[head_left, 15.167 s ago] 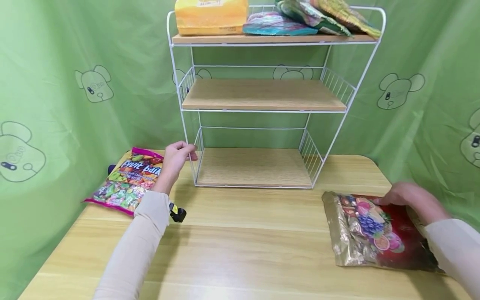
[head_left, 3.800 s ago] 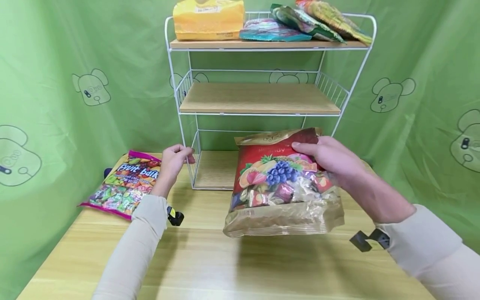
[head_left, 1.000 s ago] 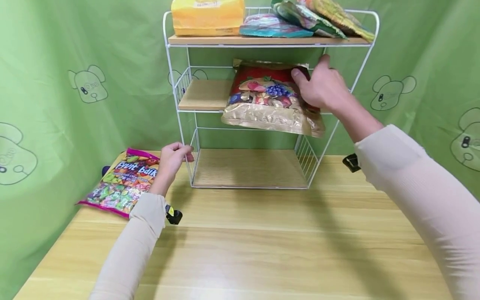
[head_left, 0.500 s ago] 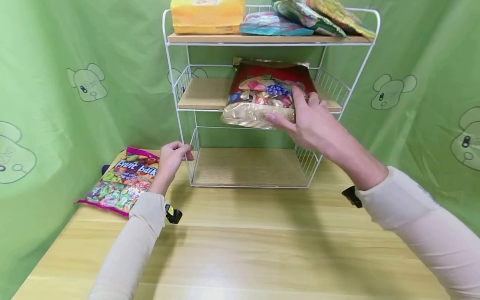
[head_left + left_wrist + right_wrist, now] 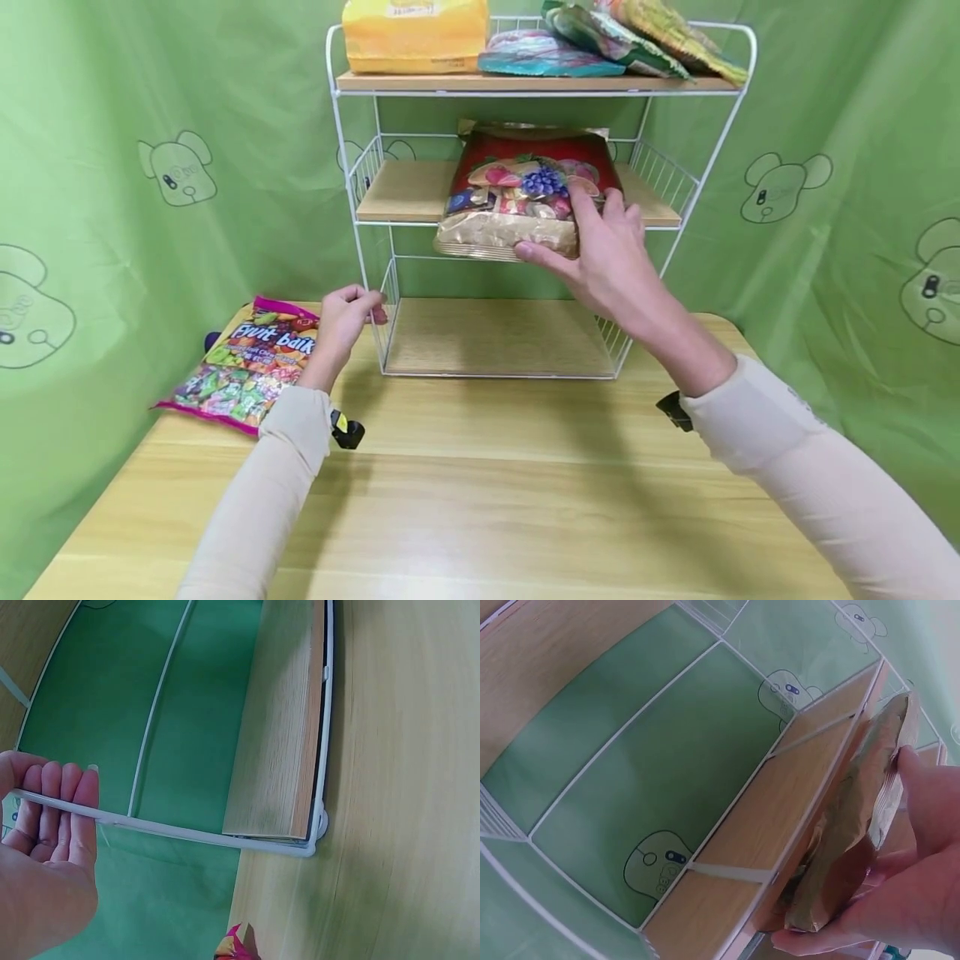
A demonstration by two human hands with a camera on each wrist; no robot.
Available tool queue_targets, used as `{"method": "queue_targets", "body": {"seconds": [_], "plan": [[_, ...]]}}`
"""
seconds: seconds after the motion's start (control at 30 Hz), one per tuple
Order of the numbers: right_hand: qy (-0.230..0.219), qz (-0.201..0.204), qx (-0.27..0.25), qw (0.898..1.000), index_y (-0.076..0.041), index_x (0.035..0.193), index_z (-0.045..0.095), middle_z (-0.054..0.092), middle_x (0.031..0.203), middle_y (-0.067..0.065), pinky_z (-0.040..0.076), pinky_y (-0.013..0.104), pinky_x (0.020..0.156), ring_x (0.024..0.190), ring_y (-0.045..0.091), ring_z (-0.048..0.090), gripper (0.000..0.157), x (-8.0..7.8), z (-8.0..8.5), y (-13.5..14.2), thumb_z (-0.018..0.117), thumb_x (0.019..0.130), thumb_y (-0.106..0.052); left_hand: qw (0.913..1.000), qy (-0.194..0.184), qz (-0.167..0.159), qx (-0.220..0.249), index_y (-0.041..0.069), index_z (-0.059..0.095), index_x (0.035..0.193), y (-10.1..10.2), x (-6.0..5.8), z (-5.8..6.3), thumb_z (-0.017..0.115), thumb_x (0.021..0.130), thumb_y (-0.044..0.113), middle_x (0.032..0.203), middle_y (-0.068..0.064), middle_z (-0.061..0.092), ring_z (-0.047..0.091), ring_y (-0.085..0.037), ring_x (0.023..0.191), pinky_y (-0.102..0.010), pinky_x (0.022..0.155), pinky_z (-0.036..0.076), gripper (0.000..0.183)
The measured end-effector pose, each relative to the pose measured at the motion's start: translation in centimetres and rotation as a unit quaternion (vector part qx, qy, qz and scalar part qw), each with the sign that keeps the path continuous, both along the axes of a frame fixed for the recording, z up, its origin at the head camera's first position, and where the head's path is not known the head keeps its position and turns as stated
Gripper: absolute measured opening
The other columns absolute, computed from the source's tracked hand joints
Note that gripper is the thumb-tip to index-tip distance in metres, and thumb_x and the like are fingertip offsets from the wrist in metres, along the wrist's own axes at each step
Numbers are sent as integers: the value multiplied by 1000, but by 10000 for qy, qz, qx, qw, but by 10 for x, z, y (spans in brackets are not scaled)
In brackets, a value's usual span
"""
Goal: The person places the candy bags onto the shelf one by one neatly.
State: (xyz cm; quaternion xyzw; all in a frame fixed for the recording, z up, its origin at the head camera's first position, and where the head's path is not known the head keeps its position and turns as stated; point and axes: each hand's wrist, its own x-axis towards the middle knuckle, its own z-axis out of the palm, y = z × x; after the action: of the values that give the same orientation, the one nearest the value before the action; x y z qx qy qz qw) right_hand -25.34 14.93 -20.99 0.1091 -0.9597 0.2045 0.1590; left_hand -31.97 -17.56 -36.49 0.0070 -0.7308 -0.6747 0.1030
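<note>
A red and gold bag of candy [image 5: 536,175] with printed fruit lies on the middle shelf, its gold front end jutting past the shelf's front edge. My right hand [image 5: 611,250] grips its front right corner, thumb at the gold front end and fingers spread over the top and right side. In the right wrist view the bag [image 5: 847,825] sits between thumb and fingers, seen from below. With my left hand [image 5: 348,321] I hold the left front post of the white wire rack [image 5: 498,375]; the left wrist view shows fingers curled around the thin bar [image 5: 150,825].
A pink-edged bag of fruit candy [image 5: 251,362] lies on the table left of the rack. On the top shelf stand a yellow package [image 5: 416,37], a teal bag [image 5: 551,54] and more bags [image 5: 622,42]. Green curtains [image 5: 840,275] surround the wooden table [image 5: 465,500].
The red candy bag went from the table at right onto the middle shelf. My right hand then shifted from its right side to its front corner, and the bag slid slightly left. My left hand stayed.
</note>
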Motion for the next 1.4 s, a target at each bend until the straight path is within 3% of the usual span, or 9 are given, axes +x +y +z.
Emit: {"method": "queue_targets", "body": {"seconds": [0.37, 0.5, 0.9, 1.1, 1.4], "plan": [[-188, 167, 5, 9997, -19, 163, 13, 4, 165, 34, 19, 74, 118, 151, 56, 8, 107, -5, 2, -29, 56, 85, -78, 9999, 59, 2, -93, 6, 59, 77, 1, 1, -1, 65, 93, 12, 65, 7, 67, 67, -10, 66, -23, 79, 57, 18], [-301, 248, 14, 9992, -19, 163, 13, 2, 166, 33, 15, 74, 118, 151, 58, 3, 106, -7, 5, -43, 55, 85, -78, 10000, 77, 3, -50, 6, 59, 77, 1, 1, 0, 65, 93, 11, 65, 6, 67, 67, -10, 65, -24, 79, 58, 18], [-497, 318, 169, 9981, -15, 163, 14, 3, 165, 34, 10, 65, 125, 151, 57, 4, 106, -14, 16, -76, 53, 87, -77, 10000, 65, 30, -60, 5, 59, 77, 0, 3, 4, 65, 93, 13, 66, 5, 68, 68, -13, 67, -25, 82, 58, 19], [-514, 281, 298, 9978, -15, 163, 15, 8, 166, 32, 7, 60, 127, 151, 57, 8, 106, -18, 17, -84, 52, 87, -78, 10000, 21, 6, -79, 5, 59, 78, 1, 3, 2, 64, 93, 13, 66, 6, 68, 68, -13, 68, -29, 86, 57, 18], [-348, 218, 489, 9980, -14, 162, 19, 21, 163, 32, 15, 59, 127, 147, 58, 21, 105, -21, 16, -87, 50, 86, -80, 10000, -1, 34, -50, 5, 58, 78, 2, 4, 1, 65, 93, 12, 67, 4, 68, 68, -13, 69, -28, 86, 57, 18]]}}
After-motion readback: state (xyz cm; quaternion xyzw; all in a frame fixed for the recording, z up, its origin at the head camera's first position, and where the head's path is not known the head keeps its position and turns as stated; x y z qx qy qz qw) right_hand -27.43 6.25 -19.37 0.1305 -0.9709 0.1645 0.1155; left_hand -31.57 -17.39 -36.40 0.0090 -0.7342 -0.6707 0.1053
